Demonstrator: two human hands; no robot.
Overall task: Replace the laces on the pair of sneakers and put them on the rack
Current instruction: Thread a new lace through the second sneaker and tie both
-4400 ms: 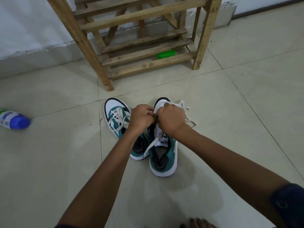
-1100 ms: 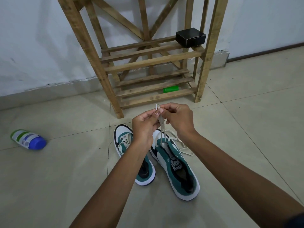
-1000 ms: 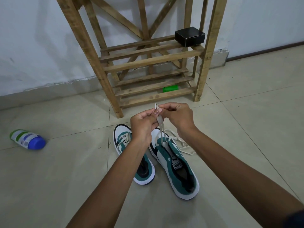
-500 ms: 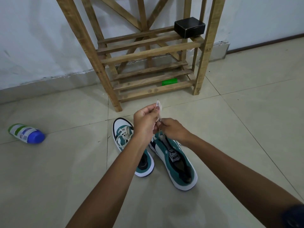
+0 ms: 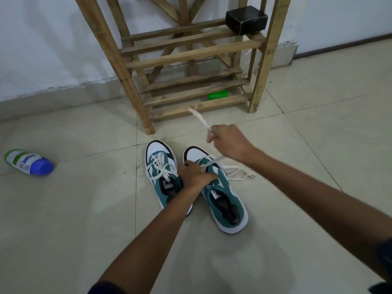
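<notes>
Two teal and white sneakers stand side by side on the tiled floor. The left sneaker (image 5: pixel 163 175) is laced, with its white lace tied loosely. The right sneaker (image 5: pixel 224 200) has a white lace (image 5: pixel 199 118) partly out of it. My left hand (image 5: pixel 195 172) grips the front of the right sneaker at its eyelets. My right hand (image 5: pixel 230 143) is raised above the toe and pinches the lace, whose free end sticks up toward the rack; the rest lies loose on the floor (image 5: pixel 237 172). The wooden rack (image 5: pixel 186 58) stands behind the sneakers against the wall.
A black box (image 5: pixel 246 20) sits on the rack's upper right shelf and a green cylinder (image 5: pixel 217 96) lies on its lowest shelf. A white bottle with a blue cap (image 5: pixel 27 161) lies on the floor at the left.
My left hand has dropped from the lace onto the right sneaker. My right hand has risen and moved right, drawing the lace up and out.
</notes>
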